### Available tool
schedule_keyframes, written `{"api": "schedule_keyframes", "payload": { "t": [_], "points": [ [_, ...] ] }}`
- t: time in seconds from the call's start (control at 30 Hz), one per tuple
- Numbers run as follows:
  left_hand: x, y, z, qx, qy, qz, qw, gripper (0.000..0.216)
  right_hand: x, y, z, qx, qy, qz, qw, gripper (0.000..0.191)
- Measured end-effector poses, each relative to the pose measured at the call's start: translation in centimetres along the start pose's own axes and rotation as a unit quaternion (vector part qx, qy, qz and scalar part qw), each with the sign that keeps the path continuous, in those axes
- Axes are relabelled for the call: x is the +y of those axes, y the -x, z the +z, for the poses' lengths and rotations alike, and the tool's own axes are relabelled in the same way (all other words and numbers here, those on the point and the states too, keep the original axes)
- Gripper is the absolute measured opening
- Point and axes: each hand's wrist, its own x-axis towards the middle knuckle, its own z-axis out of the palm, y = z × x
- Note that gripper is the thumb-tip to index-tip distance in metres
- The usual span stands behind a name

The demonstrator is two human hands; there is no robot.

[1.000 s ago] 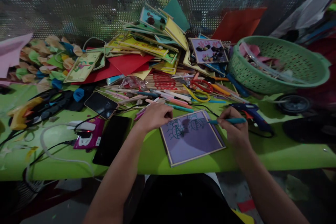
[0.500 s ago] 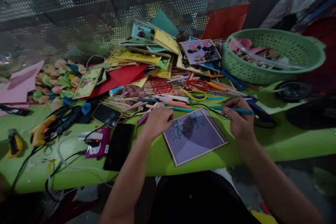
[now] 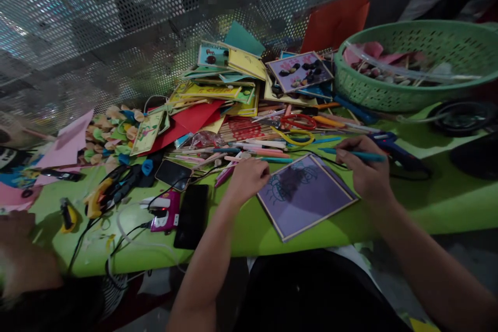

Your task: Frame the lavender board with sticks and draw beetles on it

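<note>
Presently the teal pen (image 3: pixel 369 156) is gripped between the closed thumb and fingers of the right hand (image 3: pixel 363 166), its tip held off the card (image 3: pixel 311 212), near the upper right corner. One second earlier the tip was seen at the right-hand drawing; the pen has since been drawn away to the right. The fingers of the left hand (image 3: pixel 251 179) are curled in loosely at the card's upper left corner; no object is seen in them, but the palm side is hidden, so a hold cannot be ruled in or out. The card is laid flat, at a slant, on the green table (image 3: pixel 249 241) between the two hands. It is edged with pale strips, and two bug drawings (image 3: pixel 278 192) are noted along its upper part, one darkened by shadow.

Loose pens (image 3: pixel 268 151) are scattered beyond the card, with scissors (image 3: pixel 301 127) behind them. To the right, a blue glue gun (image 3: pixel 400 153) is placed below a green basket (image 3: pixel 373 93). To the left, a black tablet (image 3: pixel 192 216) is set beside a purple box (image 3: pixel 171 212). Finished-looking cards (image 3: pixel 218 88) are heaped at the back. At the left edge, another person's arm (image 3: pixel 27 254) is now recorded, unlike one second ago.
</note>
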Motion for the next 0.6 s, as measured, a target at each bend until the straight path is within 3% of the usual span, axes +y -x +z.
{"api": "schedule_keyframes", "payload": {
  "t": [0.37, 0.6],
  "points": [
    [-0.2, 0.2, -0.5, 0.033, 0.058, -0.02, 0.998, 0.013, -0.4, -0.1, 0.2, 0.027, 0.005, 0.0, 1.0, 0.013],
    [-1.2, 1.0, -1.5, -0.013, 0.112, -0.024, 0.993, 0.006, -0.4, -0.1, 0.0, 0.028, -0.016, 0.001, 0.999, 0.012]
  ]
}}
